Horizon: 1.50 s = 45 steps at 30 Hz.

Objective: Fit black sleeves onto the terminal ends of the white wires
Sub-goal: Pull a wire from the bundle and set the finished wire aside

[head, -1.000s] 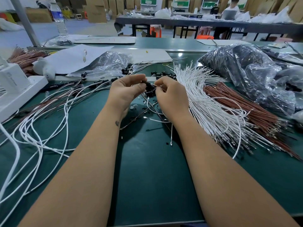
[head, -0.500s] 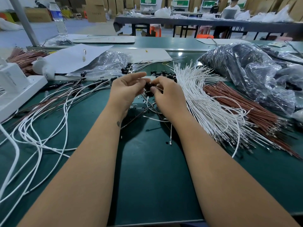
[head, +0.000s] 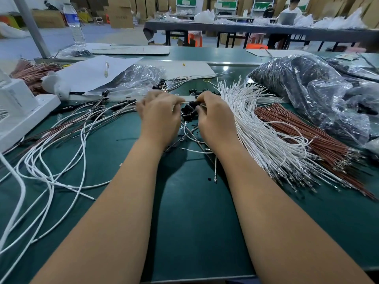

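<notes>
Over the green worktop [head: 184,212] the left hand [head: 159,117] pinches a thin white wire [head: 183,102]; the right hand [head: 215,119] pinches a black sleeve [head: 193,103] at its tip; both look featherlight, the wire limp, the sleeve small and slippery; best held close behind the terminal, I'd judge.

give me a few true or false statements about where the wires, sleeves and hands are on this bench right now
1. The left hand and right hand meet over a cluster of black sleeves. True.
2. The brown wires lie left of the white wire bundle. False: they lie to its right.
3. The water bottle lies on its side. False: it stands upright.
4. A white wire spans between the two hands. True.
</notes>
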{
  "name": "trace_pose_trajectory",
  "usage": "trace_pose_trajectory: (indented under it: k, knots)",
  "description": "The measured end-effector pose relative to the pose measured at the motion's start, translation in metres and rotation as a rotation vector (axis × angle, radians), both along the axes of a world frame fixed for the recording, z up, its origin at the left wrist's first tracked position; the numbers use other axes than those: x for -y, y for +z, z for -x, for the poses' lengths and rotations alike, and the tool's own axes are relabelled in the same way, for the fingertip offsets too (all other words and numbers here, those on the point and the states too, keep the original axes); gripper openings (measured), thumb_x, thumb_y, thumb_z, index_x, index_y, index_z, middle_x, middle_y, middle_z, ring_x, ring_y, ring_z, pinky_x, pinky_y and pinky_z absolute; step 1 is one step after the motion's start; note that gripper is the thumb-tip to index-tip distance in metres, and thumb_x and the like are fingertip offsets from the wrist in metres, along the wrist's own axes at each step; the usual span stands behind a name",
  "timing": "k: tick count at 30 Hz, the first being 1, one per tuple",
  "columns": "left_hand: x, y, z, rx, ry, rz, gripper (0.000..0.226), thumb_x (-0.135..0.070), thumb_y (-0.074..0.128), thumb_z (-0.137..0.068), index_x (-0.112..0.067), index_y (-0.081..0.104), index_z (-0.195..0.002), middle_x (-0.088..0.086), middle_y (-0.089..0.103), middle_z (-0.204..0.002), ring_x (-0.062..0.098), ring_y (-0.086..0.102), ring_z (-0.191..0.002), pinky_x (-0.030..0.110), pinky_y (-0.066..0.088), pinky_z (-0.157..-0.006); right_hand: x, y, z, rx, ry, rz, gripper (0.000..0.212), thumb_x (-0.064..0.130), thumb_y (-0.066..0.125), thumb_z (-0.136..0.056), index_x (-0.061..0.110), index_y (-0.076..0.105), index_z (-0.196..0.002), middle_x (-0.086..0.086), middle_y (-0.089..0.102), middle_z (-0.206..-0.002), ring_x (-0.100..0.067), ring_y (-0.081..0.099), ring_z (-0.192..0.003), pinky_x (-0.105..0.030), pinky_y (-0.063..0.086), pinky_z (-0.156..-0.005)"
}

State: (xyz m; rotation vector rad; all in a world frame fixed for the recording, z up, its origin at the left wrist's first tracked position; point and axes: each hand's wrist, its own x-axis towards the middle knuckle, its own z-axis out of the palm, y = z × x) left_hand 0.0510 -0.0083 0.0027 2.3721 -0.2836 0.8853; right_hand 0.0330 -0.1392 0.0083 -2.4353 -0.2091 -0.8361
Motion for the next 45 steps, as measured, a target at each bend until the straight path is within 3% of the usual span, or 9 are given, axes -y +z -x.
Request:
trace_pose_trajectory:
  k: [4,8,15,21,27,30,33,38,45]
  knots:
    - [-0.005,-0.002,-0.004,-0.032,0.105,0.015,0.029,-0.008,0.049,-0.093,-0.021,0.072,-0.104,0.002,0.071,-0.097,0.020,0.050,-0.097,0.030,0.019,-0.076,0.004,0.000,0.000,0.002,-0.105,0.028,0.011,0.009,0.055,-0.094,0.010,0.059,-0.104,-0.003,0.065,-0.090,-0.021,0.059,-0.080,-0.033,0.046,-0.074]
    - [-0.026,-0.005,-0.006,-0.202,0.423,0.071,0.031,-0.007,0.047,-0.088,-0.026,0.069,-0.098,0.000,0.066,-0.100,0.028,0.040,-0.113,0.041,0.024,-0.089,0.012,-0.001,-0.002,-0.041,-0.237,-0.012,0.016,0.003,0.053,-0.093,0.012,0.057,-0.105,0.003,0.058,-0.083,-0.019,0.057,-0.075,-0.030,0.045,-0.063]
    - [0.009,-0.002,0.002,0.024,-0.089,-0.118,0.026,-0.015,0.050,-0.094,-0.019,0.068,-0.112,0.002,0.068,-0.112,0.026,0.049,-0.110,0.035,0.028,-0.088,0.002,-0.001,0.001,-0.063,-0.003,-0.005,0.009,0.014,0.052,-0.096,0.013,0.057,-0.104,0.000,0.064,-0.091,-0.020,0.053,-0.076,-0.032,0.040,-0.061]
    - [-0.007,-0.007,-0.009,-0.170,0.214,0.017,0.030,-0.005,0.043,-0.092,-0.019,0.069,-0.100,0.004,0.068,-0.099,0.029,0.053,-0.104,0.037,0.031,-0.084,0.010,-0.001,0.000,-0.086,-0.128,-0.063,0.013,0.015,0.053,-0.096,0.014,0.058,-0.108,0.001,0.065,-0.088,-0.019,0.057,-0.075,-0.027,0.040,-0.058]
    - [0.006,0.000,0.000,-0.042,-0.195,0.139,0.024,-0.004,0.047,-0.094,-0.008,0.067,-0.106,0.007,0.069,-0.094,0.025,0.059,-0.086,0.033,0.046,-0.075,0.004,0.000,0.002,-0.112,-0.019,-0.109,0.012,0.016,0.056,-0.095,0.016,0.060,-0.106,-0.001,0.067,-0.091,-0.020,0.057,-0.078,-0.028,0.039,-0.061]
    - [0.007,-0.001,0.000,-0.115,-0.218,0.160,0.026,0.001,0.044,-0.093,-0.007,0.068,-0.103,0.009,0.066,-0.089,0.021,0.059,-0.079,0.031,0.045,-0.070,0.004,-0.001,0.002,-0.122,-0.019,-0.095,0.013,0.016,0.057,-0.094,0.016,0.061,-0.106,-0.001,0.067,-0.091,-0.019,0.055,-0.077,-0.028,0.036,-0.061]
    - [0.003,-0.002,0.000,-0.208,-0.235,0.287,0.024,-0.001,0.046,-0.094,-0.008,0.067,-0.101,0.007,0.063,-0.080,0.000,0.048,-0.055,0.018,0.038,-0.056,0.004,-0.002,0.002,-0.133,-0.019,-0.105,0.015,0.016,0.057,-0.094,0.015,0.062,-0.108,-0.002,0.068,-0.093,-0.020,0.058,-0.081,-0.029,0.040,-0.064]
    - [0.007,0.002,0.004,-0.226,-0.274,0.391,0.009,-0.009,0.059,-0.091,-0.008,0.068,-0.094,0.005,0.066,-0.075,0.016,0.060,-0.071,0.024,0.048,-0.071,0.002,-0.001,0.003,-0.103,0.027,-0.139,0.016,0.017,0.060,-0.092,0.018,0.063,-0.107,0.001,0.066,-0.090,-0.019,0.060,-0.084,-0.031,0.047,-0.069]
    - [0.002,0.002,0.001,-0.235,-0.215,0.484,0.011,-0.012,0.059,-0.092,-0.008,0.068,-0.092,0.010,0.068,-0.076,0.009,0.053,-0.059,0.020,0.042,-0.062,0.003,-0.001,0.004,-0.006,0.039,-0.209,0.011,0.016,0.062,-0.091,0.016,0.063,-0.101,0.011,0.060,-0.081,-0.012,0.058,-0.076,-0.034,0.051,-0.071]
